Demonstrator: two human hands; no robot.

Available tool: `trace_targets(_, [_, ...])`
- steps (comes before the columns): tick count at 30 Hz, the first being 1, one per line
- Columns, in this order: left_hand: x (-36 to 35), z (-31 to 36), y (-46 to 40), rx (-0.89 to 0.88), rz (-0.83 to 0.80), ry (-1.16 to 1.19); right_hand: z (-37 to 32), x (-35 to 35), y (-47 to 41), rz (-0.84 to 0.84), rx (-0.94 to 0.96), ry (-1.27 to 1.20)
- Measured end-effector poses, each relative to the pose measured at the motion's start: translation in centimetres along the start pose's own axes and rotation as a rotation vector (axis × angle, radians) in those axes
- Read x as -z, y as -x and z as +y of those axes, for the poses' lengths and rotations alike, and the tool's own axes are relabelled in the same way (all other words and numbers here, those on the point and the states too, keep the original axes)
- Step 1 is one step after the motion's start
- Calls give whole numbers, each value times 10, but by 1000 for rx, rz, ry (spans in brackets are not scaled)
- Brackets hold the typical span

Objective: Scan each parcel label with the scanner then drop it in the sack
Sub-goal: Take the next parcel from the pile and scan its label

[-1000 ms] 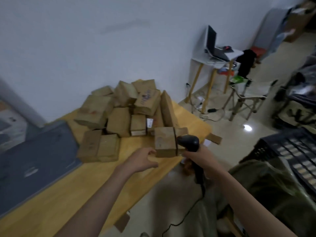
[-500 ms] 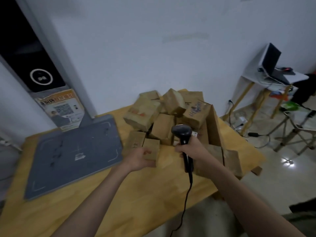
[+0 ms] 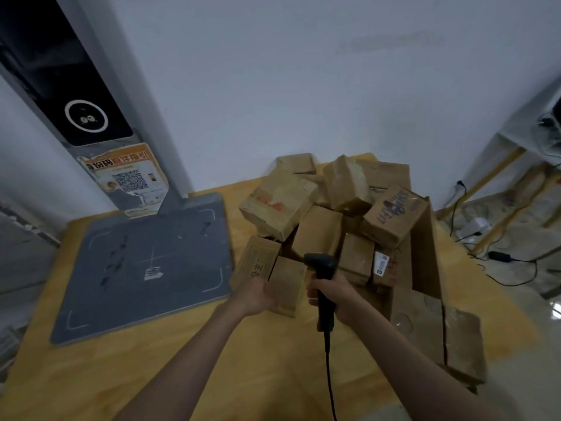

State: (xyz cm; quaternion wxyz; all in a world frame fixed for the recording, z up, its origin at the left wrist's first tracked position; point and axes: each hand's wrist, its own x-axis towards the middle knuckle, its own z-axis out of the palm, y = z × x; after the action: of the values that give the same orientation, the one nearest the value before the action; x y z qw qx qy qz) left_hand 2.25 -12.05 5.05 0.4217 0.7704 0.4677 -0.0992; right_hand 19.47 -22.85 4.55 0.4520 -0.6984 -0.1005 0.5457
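On the wooden table (image 3: 170,372) our left hand (image 3: 258,294) grips a small parcel (image 3: 287,284) at the pile's (image 3: 340,208) front; our right hand (image 3: 334,296) clenches the scanner (image 3: 321,268). No label shows on it, so the scan may miss; pulling it could topple boxes leaning above.

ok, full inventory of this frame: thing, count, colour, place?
table: one, yellow wood, under everything.
parcels: a pile, count unclear, brown cardboard, table's far right.
small parcel: one, brown, front of the pile, held by the left hand.
scanner: one, black, corded, in the right hand, head over the pile.
pad: one, grey, flat on the table's left.
post: one, grey and black, rising behind the pad.
poster: one, orange with QR code, on the post.
cables: several, black, floor at right.
left hand: grips the small parcel.
right hand: grips the scanner handle.
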Motion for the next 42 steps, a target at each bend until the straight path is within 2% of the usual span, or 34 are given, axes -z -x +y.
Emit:
trace_targets(3, [-9, -2, -22, 15, -33, 44, 8, -8, -24, 3, -65, -26])
trace_targets(7, [-20, -7, -43, 20, 0, 57, 16, -16, -45, -24, -123, -13])
trace_targets(13, [-31, -8, -62, 110, 76, 97, 24, -19, -58, -33, -125, -30])
trace_targets(21, [-54, -2, -53, 219, 10, 216, 43, -3, -49, 20, -121, -135])
trace_targets(25, [-64, 2, -40, 243, 135, 278, 47, 2, -31, 57, -65, -176])
trace_targets(29, [-59, 14, -18, 167, 240, 295, 35, 0, -2, 47, 26, -172])
trace_targets(33, [-37, 21, 12, 55, 299, 412, 9, -2, 32, 12, 177, -163])
trace_targets(36, [-12, 22, 36, -49, 354, 459, -7, 1, 60, 61, 295, -136])
trace_targets(42, [32, 32, 100, -204, 279, 500, -26, -8, 114, -74, 378, -260])
